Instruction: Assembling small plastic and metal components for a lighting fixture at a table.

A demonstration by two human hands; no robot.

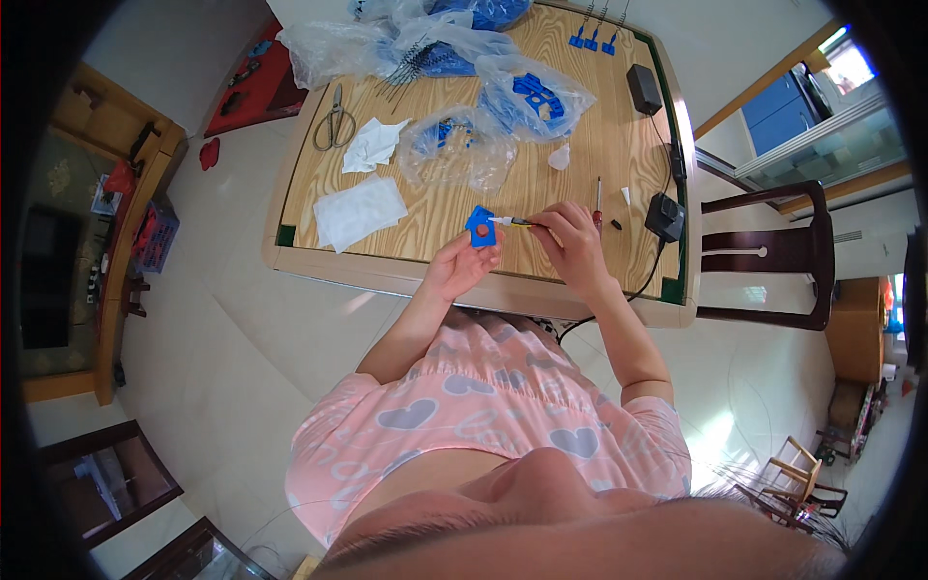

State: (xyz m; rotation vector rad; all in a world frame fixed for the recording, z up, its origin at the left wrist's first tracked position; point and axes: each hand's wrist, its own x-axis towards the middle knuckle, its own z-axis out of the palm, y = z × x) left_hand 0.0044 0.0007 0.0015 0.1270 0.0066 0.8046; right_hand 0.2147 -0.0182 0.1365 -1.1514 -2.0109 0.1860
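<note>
My left hand (462, 263) holds a small blue plastic piece (479, 227) with a red dot on it, raised just above the near edge of the wooden table (541, 184). In my right hand (572, 240) is a thin pen-like tool (510, 221) with a white tip. The tip touches the blue piece from the right. Both hands are close together over the table's front edge.
On the table lie scissors (334, 120), white paper sheets (359, 212), clear plastic bags with blue parts (535, 98), a red-handled screwdriver (598, 201) and two black adapters (664, 215) with cables. A dark wooden chair (773, 253) stands to the right.
</note>
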